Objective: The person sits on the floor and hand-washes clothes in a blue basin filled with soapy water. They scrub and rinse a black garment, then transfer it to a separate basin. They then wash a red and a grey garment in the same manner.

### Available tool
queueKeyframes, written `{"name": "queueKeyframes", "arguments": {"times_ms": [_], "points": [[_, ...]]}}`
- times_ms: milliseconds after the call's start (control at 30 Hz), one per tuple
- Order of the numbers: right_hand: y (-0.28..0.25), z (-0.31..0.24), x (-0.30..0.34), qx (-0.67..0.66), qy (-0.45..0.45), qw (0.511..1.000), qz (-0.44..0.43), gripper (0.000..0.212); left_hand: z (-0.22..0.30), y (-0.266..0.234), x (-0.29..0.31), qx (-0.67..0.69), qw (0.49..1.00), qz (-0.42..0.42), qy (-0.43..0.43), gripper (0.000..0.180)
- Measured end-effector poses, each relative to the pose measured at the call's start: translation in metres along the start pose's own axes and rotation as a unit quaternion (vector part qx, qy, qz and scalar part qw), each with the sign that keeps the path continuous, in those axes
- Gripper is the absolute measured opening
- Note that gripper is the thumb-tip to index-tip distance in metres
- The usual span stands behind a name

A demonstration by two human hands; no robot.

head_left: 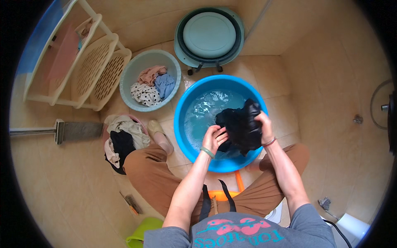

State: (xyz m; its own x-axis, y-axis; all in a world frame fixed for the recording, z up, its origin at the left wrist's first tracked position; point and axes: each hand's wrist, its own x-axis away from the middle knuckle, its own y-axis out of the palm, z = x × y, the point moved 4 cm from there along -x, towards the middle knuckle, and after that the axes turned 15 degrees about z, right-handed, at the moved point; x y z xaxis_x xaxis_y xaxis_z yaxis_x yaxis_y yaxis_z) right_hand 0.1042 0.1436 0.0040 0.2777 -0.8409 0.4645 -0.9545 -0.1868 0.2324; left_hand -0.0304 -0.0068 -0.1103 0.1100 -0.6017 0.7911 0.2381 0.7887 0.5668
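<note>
A big blue tub (179,120) held foamy water (202,113). Beyond its upper left edge sat a paler basin (128,82) of clothes (144,94). The wet black garment (244,130) was bunched inside the tub's right edge. The right grip (265,127) pinched its right side; whether the left grip (216,139), curled at its left, pinched it, I couldn't tell.

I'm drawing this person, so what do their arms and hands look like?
The left hand and right hand wear no gloves. A round, pale green bangle circles the left wrist; a thin reddish band circles the right. The grey sleeves are short.
</note>
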Motion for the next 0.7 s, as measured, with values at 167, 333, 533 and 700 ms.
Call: {"name": "queueKeyframes", "arguments": {"times_ms": [167,333,533,700], "points": [[0.087,0.009,0.093,0.383,-0.285,0.854,-0.206,0.037,0.014,0.034,-0.001,-0.009,0.999,-0.044,0.009,0.068],[0.095,0.036,0.103,0.425,-0.453,0.772,-0.134,0.021,-0.007,0.010,-0.015,-0.162,0.985,0.046,0.023,0.044],[0.042,0.061,0.008,0.503,-0.349,0.787,0.077,0.033,-0.023,0.033,0.009,-0.086,0.950,0.258,0.153,0.031],[0.087,0.054,0.078,0.397,-0.477,0.780,-0.078,0.024,-0.002,-0.007,-0.002,-0.116,0.957,0.167,0.207,0.031]]}}
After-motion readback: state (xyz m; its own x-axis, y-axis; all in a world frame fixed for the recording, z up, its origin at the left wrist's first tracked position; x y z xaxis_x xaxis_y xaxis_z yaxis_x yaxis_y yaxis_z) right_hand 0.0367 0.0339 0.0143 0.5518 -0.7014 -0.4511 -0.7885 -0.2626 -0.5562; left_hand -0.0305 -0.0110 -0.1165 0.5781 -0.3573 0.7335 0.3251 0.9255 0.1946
